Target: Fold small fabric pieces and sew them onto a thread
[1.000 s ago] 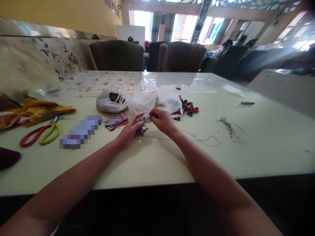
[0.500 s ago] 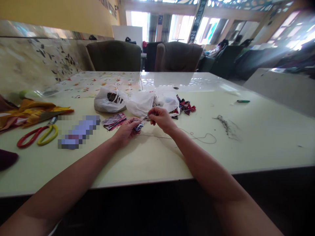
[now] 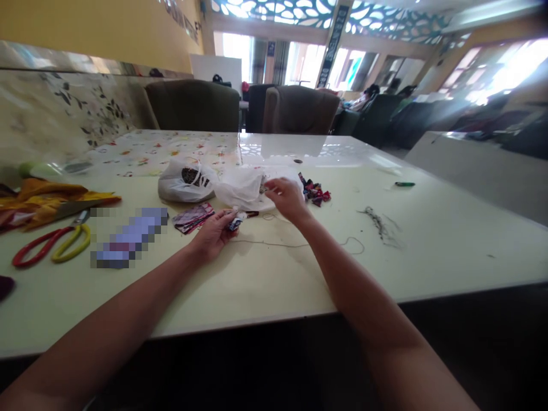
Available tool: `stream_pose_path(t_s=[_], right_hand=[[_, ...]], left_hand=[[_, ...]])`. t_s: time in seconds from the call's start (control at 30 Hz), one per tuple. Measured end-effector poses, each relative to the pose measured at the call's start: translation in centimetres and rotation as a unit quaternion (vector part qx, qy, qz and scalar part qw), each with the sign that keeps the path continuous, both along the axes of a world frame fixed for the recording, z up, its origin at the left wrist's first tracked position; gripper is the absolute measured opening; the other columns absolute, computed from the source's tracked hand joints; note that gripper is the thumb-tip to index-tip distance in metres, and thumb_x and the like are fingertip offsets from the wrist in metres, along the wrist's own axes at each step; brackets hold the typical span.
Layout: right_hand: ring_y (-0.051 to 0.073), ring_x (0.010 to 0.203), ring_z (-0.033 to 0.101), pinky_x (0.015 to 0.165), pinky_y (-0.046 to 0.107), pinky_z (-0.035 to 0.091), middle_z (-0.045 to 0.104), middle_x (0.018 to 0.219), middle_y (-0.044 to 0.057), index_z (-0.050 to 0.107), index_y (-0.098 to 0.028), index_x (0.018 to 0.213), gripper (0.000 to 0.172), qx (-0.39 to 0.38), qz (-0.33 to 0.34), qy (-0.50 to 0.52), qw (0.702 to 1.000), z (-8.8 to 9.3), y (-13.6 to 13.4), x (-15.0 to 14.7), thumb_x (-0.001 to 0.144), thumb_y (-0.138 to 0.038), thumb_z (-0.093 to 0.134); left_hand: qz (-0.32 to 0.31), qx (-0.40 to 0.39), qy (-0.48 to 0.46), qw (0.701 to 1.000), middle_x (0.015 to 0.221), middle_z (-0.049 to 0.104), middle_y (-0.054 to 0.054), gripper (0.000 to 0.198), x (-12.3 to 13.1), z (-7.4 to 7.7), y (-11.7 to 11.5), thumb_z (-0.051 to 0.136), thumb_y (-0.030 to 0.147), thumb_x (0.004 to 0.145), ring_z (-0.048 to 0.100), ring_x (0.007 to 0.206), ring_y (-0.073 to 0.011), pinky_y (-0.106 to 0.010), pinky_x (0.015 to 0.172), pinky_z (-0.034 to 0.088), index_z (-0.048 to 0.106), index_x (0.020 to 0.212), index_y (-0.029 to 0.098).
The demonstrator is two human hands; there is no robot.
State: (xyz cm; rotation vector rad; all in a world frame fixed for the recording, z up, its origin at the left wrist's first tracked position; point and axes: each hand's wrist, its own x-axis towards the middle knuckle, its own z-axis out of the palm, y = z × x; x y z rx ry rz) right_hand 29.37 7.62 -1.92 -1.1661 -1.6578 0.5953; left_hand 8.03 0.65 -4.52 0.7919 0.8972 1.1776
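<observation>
Left hand (image 3: 213, 233) pinches cloth (image 3: 234, 224), best held firm, clear of thread (image 3: 269, 244) toward three o'clock; right hand (image 3: 285, 198), at two o'clock, has a grip I can't tell.

Left hand (image 3: 213, 233), right hand (image 3: 287, 197) bare. Left forearm (image 3: 141, 302), right forearm (image 3: 349, 268) bare along visible length, tapering toward hands.

Dark armchairs (image 3: 192, 111) in background; curtains (image 3: 281, 64) between bright windows (image 3: 305, 60); leaf-print wall (image 3: 34, 111) at left.

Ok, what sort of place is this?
Likely a large shared room, perhaps a restaurant or lounge: high-backed chairs beyond the table, curtained windows and a leaf-patterned openwork panel above them.
</observation>
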Motion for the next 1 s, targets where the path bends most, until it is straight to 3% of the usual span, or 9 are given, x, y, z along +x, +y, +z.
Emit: stream_pose_path(t_s=[0.13,0.3,0.4,0.53,0.63,0.7,0.83,0.9,1.0], right_hand=[[0.013,0.063,0.063,0.066,0.028,0.053,0.066,0.070,-0.002,0.068,-0.017,0.100,0.030,-0.149,0.196,0.078,0.966,-1.2,-3.0,-2.6,0.077,-0.035,0.074],[0.008,0.057,0.056,0.059,0.022,0.047,0.060,0.065,-0.006,0.062,-0.017,0.080,0.019,-0.162,0.226,0.171,0.945,-2.7,-3.6,-4.3,0.067,-0.026,0.073],[0.008,0.057,0.053,0.057,0.022,0.044,0.058,0.064,-0.005,0.061,-0.017,0.076,0.012,-0.141,0.186,0.173,0.957,-2.7,-2.7,-3.5,0.067,-0.021,0.068],[0.012,0.066,0.054,0.066,0.026,0.048,0.058,0.076,-0.002,0.061,-0.020,0.087,0.009,-0.041,-0.017,0.143,0.989,-1.6,-0.7,-0.8,0.078,-0.020,0.062],[0.017,0.085,0.058,0.087,0.035,0.051,0.061,0.101,0.006,0.067,-0.020,0.097,0.021,0.045,-0.120,0.010,0.992,-0.9,0.0,0.8,0.076,-0.016,0.068],[0.018,0.085,0.058,0.089,0.035,0.049,0.061,0.101,0.006,0.072,-0.019,0.097,0.019,0.052,-0.063,-0.040,0.996,-1.0,-0.4,0.8,0.078,-0.018,0.069],[0.013,0.072,0.053,0.074,0.028,0.046,0.056,0.081,0.000,0.076,-0.019,0.109,0.026,-0.007,0.179,-0.029,0.983,-1.6,-2.4,-1.3,0.086,-0.028,0.066],[0.012,0.072,0.054,0.073,0.026,0.045,0.057,0.082,0.000,0.077,-0.019,0.113,0.030,-0.014,0.230,-0.043,0.972,-1.8,-3.2,-2.4,0.086,-0.030,0.068],[0.012,0.075,0.058,0.073,0.024,0.044,0.060,0.085,0.001,0.079,-0.018,0.099,0.020,0.003,0.238,-0.069,0.969,-2.0,-3.6,-3.1,0.086,-0.024,0.065]], left_hand=[[-0.014,0.026,-0.008,1.000,0.075,0.063,0.001,0.020,0.0,0.0,-0.2,0.082,0.024,0.083,0.057,0.057,-0.0066,-0.017,0.051,0.053,0.068,0.090,0.012],[-0.008,0.038,-0.002,0.999,0.076,0.065,0.000,0.028,0.1,-0.2,-0.2,0.087,0.027,0.077,0.057,0.058,-0.0071,-0.018,0.053,0.054,0.069,0.091,0.012],[0.031,0.027,0.000,0.999,0.071,0.062,0.002,0.025,0.1,-0.2,-0.1,0.087,0.025,0.077,0.055,0.056,-0.0067,-0.017,0.051,0.052,0.067,0.088,0.013],[0.034,0.016,0.017,0.999,0.070,0.061,0.002,0.028,0.0,-0.3,0.0,0.089,0.028,0.076,0.054,0.054,-0.0064,-0.017,0.049,0.051,0.066,0.082,0.014],[0.011,0.024,0.025,0.999,0.071,0.060,0.002,0.031,0.1,-0.4,0.0,0.090,0.033,0.075,0.054,0.054,-0.0062,-0.017,0.049,0.051,0.067,0.081,0.013],[-0.010,0.022,0.025,0.999,0.073,0.060,0.001,0.030,0.1,-0.6,0.0,0.090,0.032,0.075,0.055,0.056,-0.0066,-0.017,0.050,0.052,0.071,0.086,0.011],[-0.067,0.031,0.019,0.997,0.078,0.062,-0.002,0.029,-0.1,-0.9,-0.2,0.086,0.032,0.079,0.057,0.061,-0.0080,-0.017,0.053,0.053,0.075,0.096,0.011],[-0.091,0.044,0.017,0.995,0.079,0.063,-0.003,0.028,-0.2,-1.1,-0.3,0.084,0.034,0.081,0.057,0.063,-0.0085,-0.017,0.054,0.053,0.076,0.097,0.012],[-0.117,0.051,0.019,0.992,0.079,0.063,-0.003,0.027,-0.3,-1.4,-0.5,0.083,0.035,0.083,0.057,0.062,-0.0089,-0.018,0.055,0.053,0.075,0.096,0.013]])
